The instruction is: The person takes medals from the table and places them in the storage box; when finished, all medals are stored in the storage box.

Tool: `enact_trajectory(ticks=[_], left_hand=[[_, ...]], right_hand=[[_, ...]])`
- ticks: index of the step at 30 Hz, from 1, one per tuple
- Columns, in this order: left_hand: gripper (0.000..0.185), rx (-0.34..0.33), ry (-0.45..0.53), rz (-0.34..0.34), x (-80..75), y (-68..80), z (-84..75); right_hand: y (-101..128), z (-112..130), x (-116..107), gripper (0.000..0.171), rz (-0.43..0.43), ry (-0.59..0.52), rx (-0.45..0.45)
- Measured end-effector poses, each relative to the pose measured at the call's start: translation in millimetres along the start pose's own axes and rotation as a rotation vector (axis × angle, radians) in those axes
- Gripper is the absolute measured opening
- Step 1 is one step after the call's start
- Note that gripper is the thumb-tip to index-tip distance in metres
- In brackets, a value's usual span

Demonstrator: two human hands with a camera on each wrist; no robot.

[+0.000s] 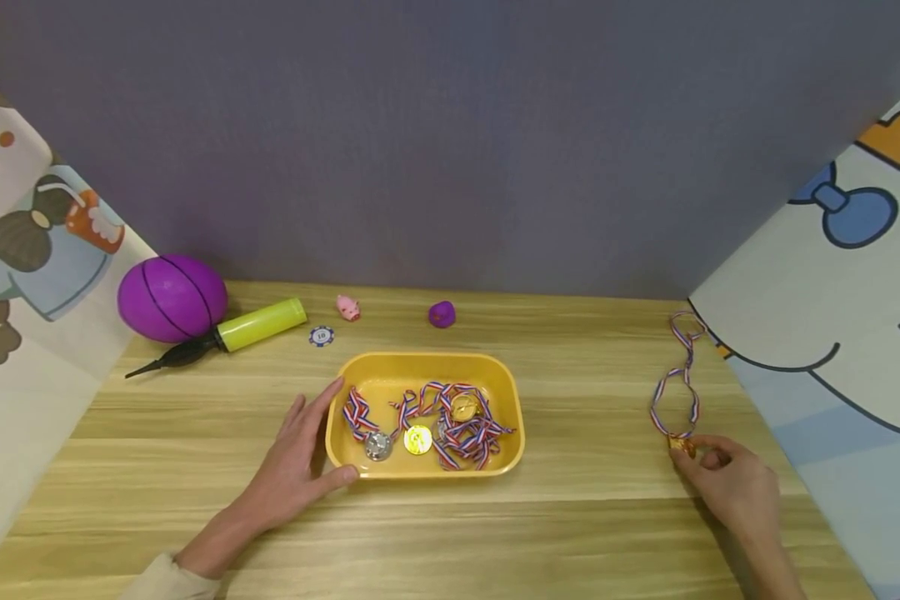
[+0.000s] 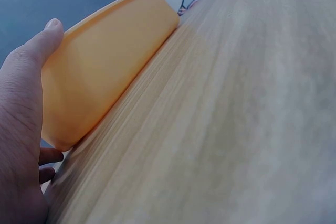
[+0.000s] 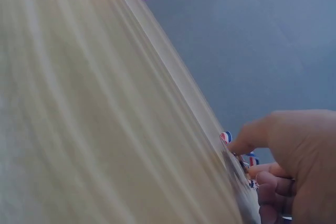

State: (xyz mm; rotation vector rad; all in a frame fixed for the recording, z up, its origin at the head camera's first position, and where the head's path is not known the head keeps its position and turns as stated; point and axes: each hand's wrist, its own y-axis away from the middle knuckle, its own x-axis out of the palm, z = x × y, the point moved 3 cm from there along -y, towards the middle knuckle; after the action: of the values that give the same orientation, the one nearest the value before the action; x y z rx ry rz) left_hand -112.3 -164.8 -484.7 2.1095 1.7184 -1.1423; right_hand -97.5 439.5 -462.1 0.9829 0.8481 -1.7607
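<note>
In the head view my right hand (image 1: 735,487) pinches a gold medal (image 1: 677,445) low over the table at the right. Its red, white and blue ribbon (image 1: 692,383) stretches away toward the back, looped on the wood. At centre stands a yellow plastic tray (image 1: 427,358) holding several medals, among them a silver medal (image 1: 378,446) and a bright gold medal (image 1: 418,440), with tangled striped ribbons (image 1: 476,437). My left hand (image 1: 292,462) rests against the tray's left end, fingers spread, thumb on the front rim. The right wrist view shows thumb and finger meeting at the ribboned medal (image 3: 244,165).
Toward the back left lie a purple ball (image 1: 172,298) and a yellow-green hand pump (image 1: 262,325) with a black nozzle. A poker chip (image 1: 321,336), a pink pig figure (image 1: 348,307) and a purple duck (image 1: 442,314) sit behind the tray. Walls close off the back and both sides.
</note>
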Motion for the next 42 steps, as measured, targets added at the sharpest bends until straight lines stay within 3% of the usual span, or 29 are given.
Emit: enact_trajectory(ticks=[5,13,20,26,33,42], left_hand=[[0.111,0.015,0.001,-0.003,0.7,-0.2,-0.2],[0.112,0.002,0.001,0.001,0.8,-0.5,1.9],[0.112,0.006,-0.001,0.001,2.1,-0.2,2.5],[0.111,0.005,-0.001,-0.003,1.0,-0.4,1.5],[0.111,0.014,-0.004,-0.008,1.2,-0.8,1.6],[0.111,0.003,-0.003,-0.005,1.3,0.1,1.5]], right_hand=[[0.5,3.3,-1.4,0.034,-0.074,-0.059,0.022],[0.7,21.2,-10.4,0.030,-0.262,-0.262,-0.015],[0.4,42.1,-23.1,0.031,-0.434,-0.339,-0.211],[-1.7,71.9,-31.2,0.031,-0.510,-0.502,-0.413],[-8.0,100.1,-35.4,0.032,-0.420,-0.843,-0.623],[-17.1,124.2,-23.0,0.035,-0.173,-1.210,-0.771]])
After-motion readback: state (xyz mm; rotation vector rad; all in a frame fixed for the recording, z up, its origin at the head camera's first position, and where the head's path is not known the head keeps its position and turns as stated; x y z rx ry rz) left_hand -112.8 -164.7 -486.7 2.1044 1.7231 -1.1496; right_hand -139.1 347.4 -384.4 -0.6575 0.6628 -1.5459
